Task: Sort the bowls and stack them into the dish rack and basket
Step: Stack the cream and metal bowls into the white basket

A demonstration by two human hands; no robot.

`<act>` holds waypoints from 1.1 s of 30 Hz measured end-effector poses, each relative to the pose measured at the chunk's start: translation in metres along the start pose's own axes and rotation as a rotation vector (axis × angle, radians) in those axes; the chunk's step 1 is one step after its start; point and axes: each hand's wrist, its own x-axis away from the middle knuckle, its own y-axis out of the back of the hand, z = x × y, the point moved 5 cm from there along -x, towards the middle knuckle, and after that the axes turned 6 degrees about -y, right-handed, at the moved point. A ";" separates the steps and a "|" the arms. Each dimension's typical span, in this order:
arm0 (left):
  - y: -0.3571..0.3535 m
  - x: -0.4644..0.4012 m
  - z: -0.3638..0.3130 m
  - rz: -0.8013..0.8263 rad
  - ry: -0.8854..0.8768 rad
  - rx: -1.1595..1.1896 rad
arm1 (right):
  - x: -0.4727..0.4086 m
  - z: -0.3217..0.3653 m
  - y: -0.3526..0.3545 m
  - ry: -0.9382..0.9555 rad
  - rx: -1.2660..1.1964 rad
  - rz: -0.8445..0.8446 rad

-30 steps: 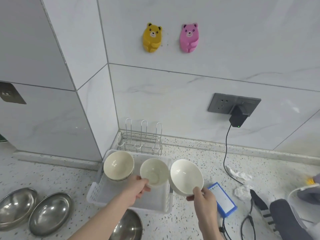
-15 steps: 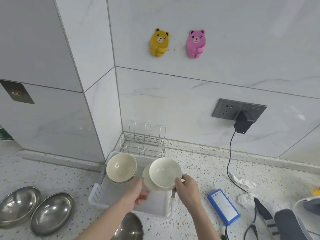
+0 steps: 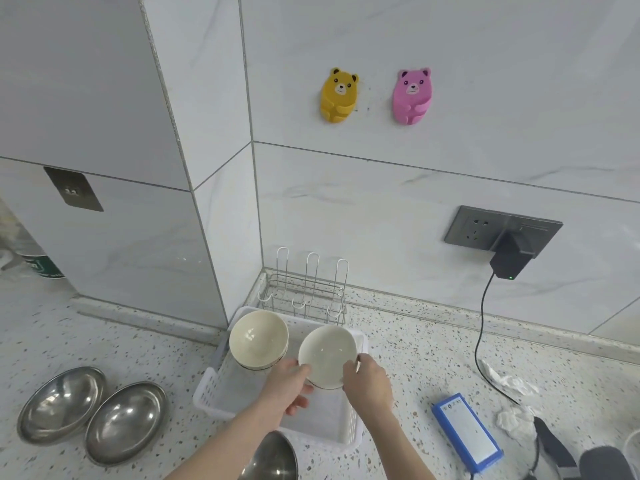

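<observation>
I hold the cream bowls (image 3: 327,355) over the white basket (image 3: 353,420), my left hand (image 3: 289,382) and right hand (image 3: 367,379) each pinching the near rim. They look glazed, slick and breakable, so I judge a two-sided rim grip safest.

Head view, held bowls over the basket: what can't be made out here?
- Number of white bowls nested in the grip: both hands, left hand and right hand, cover the lower rims.
- Height of the bowl stack in the basket: seen from above.
- Third steel bowl: cut by bottom edge and forearm.
</observation>
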 end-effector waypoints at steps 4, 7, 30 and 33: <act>-0.002 -0.002 0.001 -0.025 -0.007 -0.022 | -0.003 0.001 -0.001 0.008 0.016 0.001; -0.002 -0.003 0.002 -0.027 -0.007 -0.039 | -0.002 -0.001 -0.002 0.020 0.022 -0.007; -0.006 0.003 -0.003 -0.051 0.012 0.031 | 0.003 -0.004 -0.006 0.106 0.011 0.025; -0.005 0.006 -0.005 -0.030 0.023 0.027 | 0.004 -0.002 -0.005 0.100 0.008 0.064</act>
